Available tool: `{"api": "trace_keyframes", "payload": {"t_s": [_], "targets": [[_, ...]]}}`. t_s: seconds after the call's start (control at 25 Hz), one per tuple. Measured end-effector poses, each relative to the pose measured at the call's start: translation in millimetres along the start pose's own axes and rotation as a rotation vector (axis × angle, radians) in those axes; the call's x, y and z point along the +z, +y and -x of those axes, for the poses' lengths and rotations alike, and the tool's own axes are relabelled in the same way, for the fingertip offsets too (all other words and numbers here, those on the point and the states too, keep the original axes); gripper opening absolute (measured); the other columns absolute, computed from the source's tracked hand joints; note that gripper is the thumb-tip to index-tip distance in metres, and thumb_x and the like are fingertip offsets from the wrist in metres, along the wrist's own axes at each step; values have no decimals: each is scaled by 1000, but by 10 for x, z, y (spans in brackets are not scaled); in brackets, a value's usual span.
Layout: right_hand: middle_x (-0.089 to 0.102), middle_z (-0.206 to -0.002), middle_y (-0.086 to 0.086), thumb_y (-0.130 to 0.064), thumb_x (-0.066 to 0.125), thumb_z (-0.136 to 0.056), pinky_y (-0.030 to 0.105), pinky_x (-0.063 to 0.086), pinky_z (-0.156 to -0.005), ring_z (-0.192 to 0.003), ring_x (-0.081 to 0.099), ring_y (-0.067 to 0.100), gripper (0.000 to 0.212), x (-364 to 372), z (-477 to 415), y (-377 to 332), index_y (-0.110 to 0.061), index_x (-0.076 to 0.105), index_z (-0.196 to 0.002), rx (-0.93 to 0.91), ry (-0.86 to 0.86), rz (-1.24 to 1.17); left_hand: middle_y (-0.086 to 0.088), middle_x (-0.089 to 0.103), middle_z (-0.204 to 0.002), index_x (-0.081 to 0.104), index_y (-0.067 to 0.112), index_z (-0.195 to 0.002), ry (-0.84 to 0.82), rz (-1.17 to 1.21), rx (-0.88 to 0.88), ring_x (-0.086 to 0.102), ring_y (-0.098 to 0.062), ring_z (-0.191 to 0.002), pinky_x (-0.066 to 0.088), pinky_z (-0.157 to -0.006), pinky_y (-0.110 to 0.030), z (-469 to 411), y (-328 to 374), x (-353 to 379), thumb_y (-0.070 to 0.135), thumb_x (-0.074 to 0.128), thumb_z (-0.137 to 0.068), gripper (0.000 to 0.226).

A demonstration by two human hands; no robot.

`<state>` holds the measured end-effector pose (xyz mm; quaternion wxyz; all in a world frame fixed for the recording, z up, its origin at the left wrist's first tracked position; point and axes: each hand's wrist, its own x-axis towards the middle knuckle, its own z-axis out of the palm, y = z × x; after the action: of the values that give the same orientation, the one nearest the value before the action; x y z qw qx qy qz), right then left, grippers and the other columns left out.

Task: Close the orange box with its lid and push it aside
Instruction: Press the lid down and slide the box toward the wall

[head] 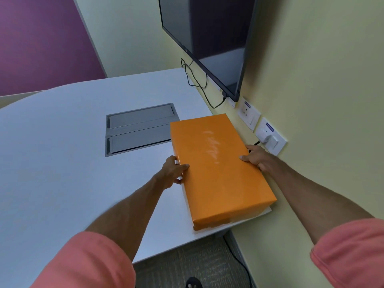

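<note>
The orange box [218, 169] lies on the white table [62, 152] by the table's right edge, close to the yellow wall. Its glossy orange lid covers the top; a thin white strip of the base shows under the near end. My left hand [173, 172] grips the box's left long side, thumb on the lid and fingers around the edge. My right hand [255, 157] holds the right long side, fingers curled over the lid's edge. Both hands sit about midway along the box.
A grey cable hatch [139, 128] is set into the table just left of the box's far end. A dark monitor [207, 38] hangs on the wall, with wall sockets [259, 125] and a black cable [199, 84] beside the box. Carpet floor shows below the table's near edge.
</note>
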<state>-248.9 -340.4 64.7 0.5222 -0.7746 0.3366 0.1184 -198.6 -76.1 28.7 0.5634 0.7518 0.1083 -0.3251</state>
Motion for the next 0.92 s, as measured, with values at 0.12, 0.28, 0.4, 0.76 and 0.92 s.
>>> {"api": "trace_keyframes", "payload": {"t_s": [0.12, 0.28, 0.4, 0.76, 0.92], "targets": [[42, -147, 21, -1, 58, -92, 47, 43, -99, -128, 47, 39, 60, -65, -89, 65, -6, 34, -146, -16, 28, 15, -18, 42, -145, 30, 10, -142, 2, 14, 2, 46, -41, -129, 45, -97, -58, -11, 13, 95, 14, 60, -92, 58], [44, -146, 20, -3, 58, -92, 45, 45, -94, -126, 50, 38, 61, -135, -136, 96, -10, 33, -147, -33, 37, 25, -18, 43, -144, 32, 10, -141, 10, 21, 0, 46, -40, -128, 47, -95, -57, -16, -13, 209, 12, 59, -93, 56], [45, -145, 20, -2, 56, -93, 42, 45, -90, -126, 50, 37, 57, -159, -131, 107, -10, 36, -146, -46, 41, 35, -17, 43, -143, 32, 10, -140, 3, 27, 0, 47, -39, -128, 47, -95, -56, -19, -28, 262, 12, 59, -93, 55], [45, -145, 20, -4, 56, -93, 38, 45, -91, -127, 49, 36, 56, -124, -190, 165, -6, 36, -145, -98, 120, 155, -16, 42, -144, 31, 11, -140, -27, 18, 9, 46, -38, -128, 47, -97, -55, 15, -31, 286, 15, 57, -94, 53], [54, -130, 23, -13, 58, -90, 42, 50, -86, -113, 56, 38, 45, -36, -137, 166, -4, 47, -133, -177, 316, 492, -14, 42, -147, 29, 12, -142, -25, -78, 58, 46, -35, -131, 44, -104, -51, 41, -43, 266, 25, 59, -93, 59]]}}
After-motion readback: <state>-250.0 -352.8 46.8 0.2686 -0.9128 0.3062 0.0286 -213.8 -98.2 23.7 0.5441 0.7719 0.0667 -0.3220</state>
